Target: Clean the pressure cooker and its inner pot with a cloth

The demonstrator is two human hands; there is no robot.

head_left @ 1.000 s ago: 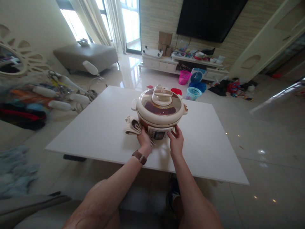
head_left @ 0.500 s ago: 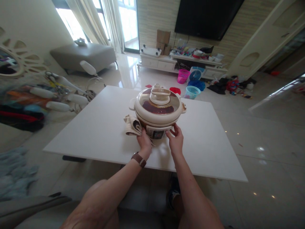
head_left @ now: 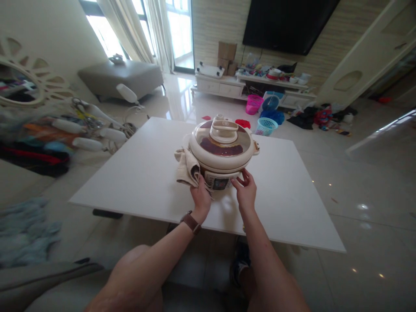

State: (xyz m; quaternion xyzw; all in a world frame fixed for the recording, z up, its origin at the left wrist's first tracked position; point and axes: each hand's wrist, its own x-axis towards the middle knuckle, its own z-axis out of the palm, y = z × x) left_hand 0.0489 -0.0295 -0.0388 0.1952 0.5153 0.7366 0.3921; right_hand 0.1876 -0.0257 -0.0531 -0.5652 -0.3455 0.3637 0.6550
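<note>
A cream electric cooking pot (head_left: 224, 167) stands on the white table (head_left: 130, 173), its clear lid (head_left: 224, 145) on top and a dark reddish-brown area showing through the glass. My left hand (head_left: 201, 198), with a brown watch on the wrist, is closed on a folded beige cloth (head_left: 187, 169) with dark patches. That cloth lies against the pot's front left side. At the front right, my right hand (head_left: 246, 190) grips the pot's base, thumb by the control panel (head_left: 219, 183) and fingers curled along the side. The left fingers are partly hidden behind the cloth.
Beyond the table stand a light-blue basket (head_left: 267, 125) and a pink basket (head_left: 254, 104) on the floor. A white cabinet (head_left: 211, 86) holds boxes and small items. A lamp with white arms (head_left: 87, 144) is at the left, near a grey ottoman (head_left: 120, 78).
The cloth has risen along the pot's left side and now covers part of the left handle. My right hand stays at the pot's front right. The whole view has shifted slightly.
</note>
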